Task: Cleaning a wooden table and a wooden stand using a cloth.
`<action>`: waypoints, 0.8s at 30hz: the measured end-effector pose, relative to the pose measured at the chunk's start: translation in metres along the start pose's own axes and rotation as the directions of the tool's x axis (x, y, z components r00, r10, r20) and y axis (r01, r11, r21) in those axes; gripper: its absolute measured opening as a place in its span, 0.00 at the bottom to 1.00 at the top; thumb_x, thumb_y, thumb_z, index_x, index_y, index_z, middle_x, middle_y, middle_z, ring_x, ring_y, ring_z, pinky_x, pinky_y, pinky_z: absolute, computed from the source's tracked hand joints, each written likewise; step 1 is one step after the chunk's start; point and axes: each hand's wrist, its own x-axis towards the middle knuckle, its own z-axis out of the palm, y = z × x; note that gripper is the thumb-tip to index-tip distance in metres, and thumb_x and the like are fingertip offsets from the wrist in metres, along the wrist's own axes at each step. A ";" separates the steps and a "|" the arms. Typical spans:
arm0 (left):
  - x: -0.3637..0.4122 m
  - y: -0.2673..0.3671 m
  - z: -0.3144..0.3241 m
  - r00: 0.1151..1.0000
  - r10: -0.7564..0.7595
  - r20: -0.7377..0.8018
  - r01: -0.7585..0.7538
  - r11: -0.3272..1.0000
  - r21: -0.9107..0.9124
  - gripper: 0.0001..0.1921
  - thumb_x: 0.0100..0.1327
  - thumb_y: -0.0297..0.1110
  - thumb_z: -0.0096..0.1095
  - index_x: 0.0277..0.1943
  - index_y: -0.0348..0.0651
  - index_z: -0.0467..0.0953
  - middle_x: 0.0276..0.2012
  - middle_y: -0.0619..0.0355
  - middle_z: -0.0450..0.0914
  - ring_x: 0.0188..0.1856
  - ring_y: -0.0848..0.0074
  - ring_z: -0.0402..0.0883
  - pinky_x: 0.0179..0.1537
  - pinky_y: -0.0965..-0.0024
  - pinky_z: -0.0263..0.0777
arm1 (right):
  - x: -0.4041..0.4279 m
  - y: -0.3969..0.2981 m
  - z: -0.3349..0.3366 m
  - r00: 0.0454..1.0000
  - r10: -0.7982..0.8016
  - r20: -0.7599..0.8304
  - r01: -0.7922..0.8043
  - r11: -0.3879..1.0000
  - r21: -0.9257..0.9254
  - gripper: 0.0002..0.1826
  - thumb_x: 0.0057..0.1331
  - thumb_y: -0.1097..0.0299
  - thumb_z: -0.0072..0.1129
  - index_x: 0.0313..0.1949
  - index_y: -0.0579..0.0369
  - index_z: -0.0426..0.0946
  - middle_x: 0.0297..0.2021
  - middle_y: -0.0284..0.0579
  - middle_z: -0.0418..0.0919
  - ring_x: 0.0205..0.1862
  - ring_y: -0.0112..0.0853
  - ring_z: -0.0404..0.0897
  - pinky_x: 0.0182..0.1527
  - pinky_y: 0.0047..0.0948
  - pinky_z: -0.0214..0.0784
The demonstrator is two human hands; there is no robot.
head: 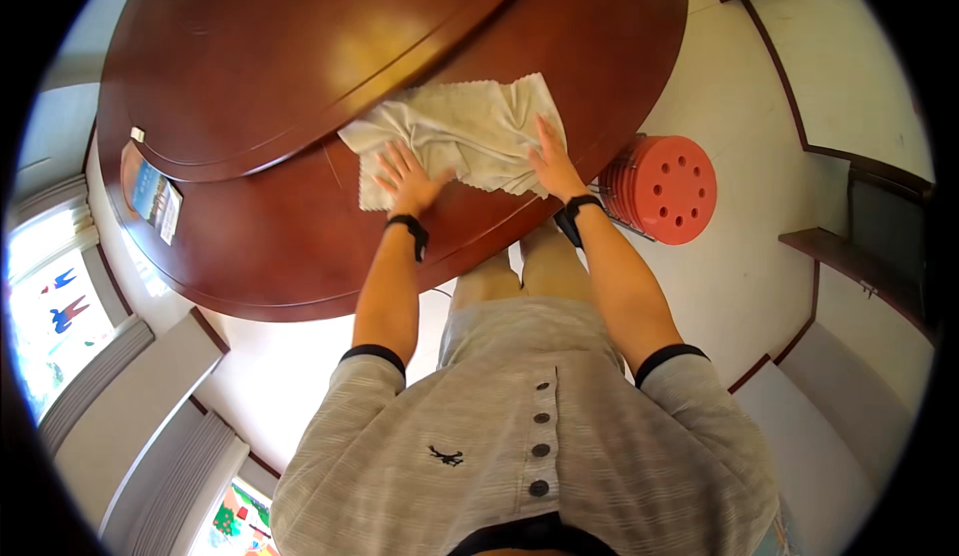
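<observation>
A pale, wrinkled cloth (472,125) with scalloped edges lies spread on a polished reddish-brown wooden table (300,249). Its far edge reaches the raised round tabletop section (315,31). My left hand (408,181) rests flat with fingers apart on the cloth's near left part. On the right side of the cloth, my right hand (554,162) lies palm down, thumb spread from the fingers. Neither hand grasps the cloth; both press or rest on it. Each wrist wears a black band.
Red stacked stools (659,189) with holes in the top stand on the floor right of the table. A book or magazine (156,195) and a small pale object (137,134) lie at the table's left. A dark wooden shelf (854,271) juts from the right wall.
</observation>
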 end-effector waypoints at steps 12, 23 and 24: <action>-0.102 -0.006 0.040 0.954 0.282 -0.098 -0.275 0.958 0.084 0.50 0.60 0.61 0.64 0.78 0.48 0.48 0.79 0.49 0.43 0.78 0.45 0.41 0.74 0.40 0.39 | -0.317 0.191 -0.115 0.731 0.672 -0.121 -0.680 0.700 -0.219 0.33 0.68 0.59 0.56 0.71 0.55 0.62 0.68 0.60 0.66 0.71 0.51 0.65 0.71 0.40 0.56; -0.016 0.133 0.103 0.995 -0.042 -0.094 -0.008 0.877 -0.481 0.43 0.56 0.68 0.64 0.70 0.53 0.69 0.68 0.34 0.65 0.71 0.46 0.62 0.71 0.51 0.54 | -0.409 0.286 -0.192 0.818 0.541 0.194 -0.518 0.840 -0.162 0.21 0.73 0.58 0.48 0.58 0.55 0.78 0.57 0.52 0.80 0.62 0.40 0.75 0.65 0.36 0.64; -0.015 0.141 0.107 0.999 -0.013 -0.052 -0.015 0.870 -0.492 0.44 0.55 0.68 0.64 0.71 0.53 0.68 0.69 0.34 0.64 0.72 0.45 0.61 0.71 0.52 0.54 | -0.401 0.275 -0.206 0.793 0.603 0.089 -0.603 0.797 -0.024 0.21 0.73 0.58 0.48 0.57 0.56 0.79 0.55 0.51 0.81 0.61 0.38 0.76 0.64 0.35 0.65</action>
